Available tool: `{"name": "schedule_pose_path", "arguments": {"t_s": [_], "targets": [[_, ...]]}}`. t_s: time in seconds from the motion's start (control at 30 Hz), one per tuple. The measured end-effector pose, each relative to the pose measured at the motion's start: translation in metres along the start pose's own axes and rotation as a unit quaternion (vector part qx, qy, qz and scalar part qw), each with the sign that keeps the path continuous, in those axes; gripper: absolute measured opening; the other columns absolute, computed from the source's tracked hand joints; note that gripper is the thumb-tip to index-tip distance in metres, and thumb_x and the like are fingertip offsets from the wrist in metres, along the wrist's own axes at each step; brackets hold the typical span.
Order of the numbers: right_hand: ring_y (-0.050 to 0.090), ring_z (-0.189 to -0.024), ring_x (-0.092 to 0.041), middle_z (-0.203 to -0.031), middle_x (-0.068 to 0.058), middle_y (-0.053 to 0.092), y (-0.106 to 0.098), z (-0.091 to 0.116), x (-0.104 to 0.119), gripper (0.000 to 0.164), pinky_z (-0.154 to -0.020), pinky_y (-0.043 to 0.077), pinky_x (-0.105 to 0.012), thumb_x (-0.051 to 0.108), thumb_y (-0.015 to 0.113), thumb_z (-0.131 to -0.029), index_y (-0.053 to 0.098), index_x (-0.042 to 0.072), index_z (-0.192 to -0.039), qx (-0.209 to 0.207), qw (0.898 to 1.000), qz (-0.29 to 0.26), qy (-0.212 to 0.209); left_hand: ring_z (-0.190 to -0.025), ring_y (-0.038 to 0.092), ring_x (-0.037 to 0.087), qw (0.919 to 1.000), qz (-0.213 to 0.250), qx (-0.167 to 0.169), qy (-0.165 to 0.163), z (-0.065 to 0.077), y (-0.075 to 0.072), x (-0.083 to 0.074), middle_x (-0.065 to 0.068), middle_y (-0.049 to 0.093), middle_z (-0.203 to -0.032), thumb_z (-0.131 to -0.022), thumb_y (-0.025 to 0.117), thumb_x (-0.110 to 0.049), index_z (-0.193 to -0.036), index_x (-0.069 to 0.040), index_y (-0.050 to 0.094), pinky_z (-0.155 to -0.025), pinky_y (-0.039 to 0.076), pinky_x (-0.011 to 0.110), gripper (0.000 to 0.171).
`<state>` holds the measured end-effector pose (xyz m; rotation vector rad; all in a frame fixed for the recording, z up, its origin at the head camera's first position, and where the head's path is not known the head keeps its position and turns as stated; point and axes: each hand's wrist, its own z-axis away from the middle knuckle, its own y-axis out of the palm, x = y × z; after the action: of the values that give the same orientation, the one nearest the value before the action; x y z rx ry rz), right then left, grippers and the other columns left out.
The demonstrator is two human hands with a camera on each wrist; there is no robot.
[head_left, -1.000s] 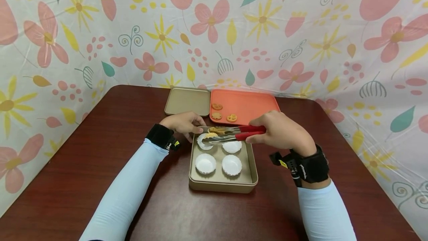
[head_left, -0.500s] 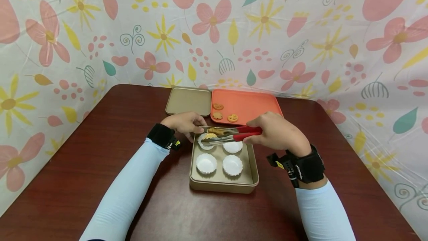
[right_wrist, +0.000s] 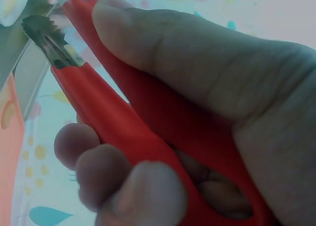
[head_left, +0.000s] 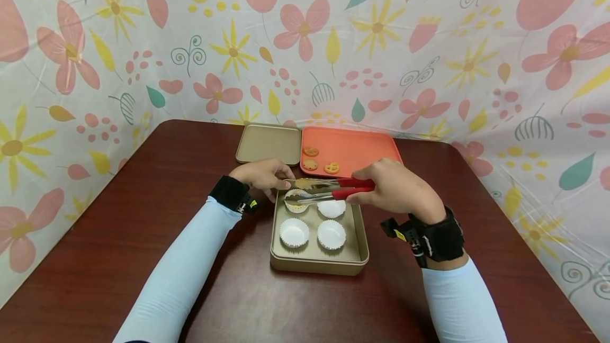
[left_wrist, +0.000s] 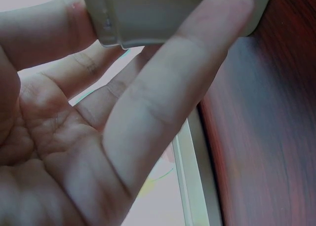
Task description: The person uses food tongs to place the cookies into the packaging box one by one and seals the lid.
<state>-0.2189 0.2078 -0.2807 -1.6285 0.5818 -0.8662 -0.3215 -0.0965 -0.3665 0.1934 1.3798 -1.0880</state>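
My left hand (head_left: 263,174) pinches the far left corner of a gold baking tin (head_left: 312,268) between thumb and fingers; the left wrist view shows the tin's corner (left_wrist: 143,18) close up. In my right hand (head_left: 397,187) are metal tongs with red handles (head_left: 350,193), gripped around both handles. The tongs' tips stand apart over the far left paper cup (head_left: 296,192). A yellowish cookie (head_left: 297,207) shows low in that cup, partly hidden by the tongs. White paper cups stand nearby: near left (head_left: 293,233), near right (head_left: 331,234) and far right (head_left: 332,209).
Behind the tin, an orange tray (head_left: 362,147) bears a pretzel-shaped cookie (head_left: 311,151), a round cookie (head_left: 310,164) and another pretzel-shaped cookie (head_left: 331,167). A gold lid or shallow tray (head_left: 269,143) lies left of it. A patterned cloth (head_left: 305,41) hangs behind the table (head_left: 190,173).
The yellowish cookie, earlier between the tongs' tips, now sits lower in the far left cup. The tongs' tips have spread around it. My left hand stays at the tin's corner.
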Motion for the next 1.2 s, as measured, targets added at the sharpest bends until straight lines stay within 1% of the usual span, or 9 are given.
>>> {"name": "schedule_pose_path", "arguments": {"t_s": [0.27, 0.37, 0.6, 0.77, 0.9, 0.97, 1.03, 1.13, 1.2], "targets": [[0.062, -0.081, -0.011, -0.098, 0.002, 0.075, -0.014, 0.015, 0.001, 0.04, -0.073, 0.054, -0.033, 0.04, 0.083, -0.088, 0.078, 0.009, -0.114, -0.024, 1.0, 0.006, 0.019, -0.102, 0.068, 0.034, 0.9999, -0.008, 0.002, 0.01, 0.001, 0.001, -0.002, 0.022, 0.065, -0.123, -0.106, 0.054, -0.002, -0.129, 0.009, 0.06, -0.075, 0.066, 0.042, 0.026], [0.061, -0.078, -0.011, -0.1, 0.0, 0.076, -0.019, 0.019, -0.001, 0.047, -0.071, 0.054, -0.032, 0.041, 0.082, -0.089, 0.076, 0.006, -0.12, -0.026, 0.999, -0.001, 0.026, -0.101, 0.068, 0.034, 0.9999, -0.009, 0.0, 0.004, 0.001, 0.001, -0.002, 0.021, 0.063, -0.125, -0.106, 0.054, -0.003, -0.129, 0.008, 0.06, -0.075, 0.066, 0.041, 0.026], [0.054, -0.063, -0.01, -0.076, 0.007, 0.068, -0.027, 0.026, -0.007, 0.044, -0.057, 0.047, -0.027, 0.038, 0.082, -0.089, 0.076, 0.007, -0.12, -0.039, 0.999, 0.007, 0.036, -0.096, 0.071, 0.032, 0.9999, -0.01, -0.009, -0.009, 0.001, 0.002, -0.002, 0.021, 0.054, -0.135, -0.106, 0.056, -0.005, -0.133, 0.007, 0.057, -0.075, 0.066, 0.039, 0.03], [0.046, -0.052, -0.009, -0.062, 0.009, 0.059, -0.031, 0.029, -0.01, 0.048, -0.052, 0.042, -0.026, 0.039, 0.08, -0.091, 0.074, 0.006, -0.124, -0.046, 0.998, 0.005, 0.045, -0.095, 0.07, 0.03, 0.9999, -0.011, -0.005, -0.007, 0.0, 0.0, -0.002, 0.022, 0.058, -0.131, -0.106, 0.055, -0.005, -0.132, 0.008, 0.057, -0.075, 0.066, 0.04, 0.029], [0.041, -0.05, -0.009, -0.061, 0.01, 0.057, -0.033, 0.03, -0.012, 0.051, -0.052, 0.038, -0.025, 0.041, 0.079, -0.092, 0.072, 0.004, -0.127, -0.056, 0.997, 0.001, 0.049, -0.097, 0.07, 0.03, 1.0, -0.005, 0.0, -0.004, 0.0, 0.0, -0.002, 0.024, 0.062, -0.127, -0.106, 0.055, -0.004, -0.132, 0.008, 0.057, -0.075, 0.066, 0.04, 0.029], [0.041, -0.051, -0.009, -0.063, 0.01, 0.058, -0.033, 0.031, -0.013, 0.049, -0.053, 0.038, -0.025, 0.041, 0.078, -0.092, 0.073, 0.005, -0.125, -0.065, 0.997, 0.001, 0.048, -0.097, 0.069, 0.03, 1.0, -0.003, -0.001, -0.004, -0.001, 0.0, -0.002, 0.024, 0.063, -0.125, -0.105, 0.055, -0.004, -0.131, 0.009, 0.057, -0.075, 0.066, 0.041, 0.028], [0.039, -0.051, -0.009, -0.061, 0.01, 0.052, -0.033, 0.031, -0.014, 0.042, -0.053, 0.036, -0.026, 0.039, 0.079, -0.092, 0.075, 0.007, -0.119, -0.075, 0.996, 0.002, 0.047, -0.098, 0.069, 0.031, 1.0, 0.001, -0.001, -0.004, -0.001, 0.0, -0.001, 0.024, 0.063, -0.125, -0.105, 0.055, -0.003, -0.131, 0.009, 0.057, -0.075, 0.066, 0.041, 0.028], [0.034, -0.051, -0.009, -0.058, 0.009, 0.039, -0.032, 0.03, -0.016, 0.028, -0.052, 0.033, -0.025, 0.039, 0.079, -0.092, 0.074, 0.012, -0.098, -0.096, 0.994, 0.012, 0.044, -0.099, 0.069, 0.033, 1.0, 0.008, -0.001, -0.004, -0.001, 0.0, 0.0, 0.025, 0.062, -0.125, -0.105, 0.056, -0.002, -0.13, 0.01, 0.057, -0.075, 0.066, 0.041, 0.028], [0.032, -0.052, -0.009, -0.058, 0.009, 0.032, -0.03, 0.028, -0.018, 0.029, -0.051, 0.03, -0.025, 0.039, 0.079, -0.092, 0.067, 0.014, -0.084, -0.111, 0.993, 0.018, 0.045, -0.1, 0.068, 0.034, 0.9999, 0.011, -0.001, -0.003, -0.001, 0.001, 0.0, 0.026, 0.062, -0.125, -0.105, 0.056, -0.002, -0.13, 0.01, 0.057, -0.075, 0.066, 0.041, 0.027]]}}
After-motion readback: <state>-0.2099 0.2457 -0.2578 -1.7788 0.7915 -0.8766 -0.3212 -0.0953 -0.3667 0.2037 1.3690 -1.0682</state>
